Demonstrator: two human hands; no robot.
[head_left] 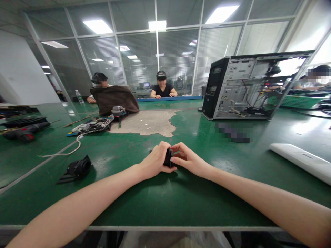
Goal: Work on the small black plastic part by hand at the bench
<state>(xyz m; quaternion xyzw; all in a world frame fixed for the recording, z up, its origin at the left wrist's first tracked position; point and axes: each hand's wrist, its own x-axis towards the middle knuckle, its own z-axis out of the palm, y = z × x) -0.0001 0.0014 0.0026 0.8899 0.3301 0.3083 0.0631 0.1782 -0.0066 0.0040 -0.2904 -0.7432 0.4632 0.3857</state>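
A small black part [168, 158] stands upright between my hands, over the green table [155, 203]. My left hand [155, 161] is wrapped round its left side, thumb low and fingers over the top. At its right side, my right hand [185, 159] touches the part with curved fingertips. The palms hide much of the part, so its full shape cannot be made out. To the left lies another black plastic piece [77, 168] with a round housing, resting on the table.
An open computer case [248, 88] stands at the back right. A white bar-shaped object [302, 160] lies at the right. Circuit boards [90, 126], a white cable [74, 148] and a brown cloth-covered object [115, 98] are on the left. A person [163, 86] sits opposite.
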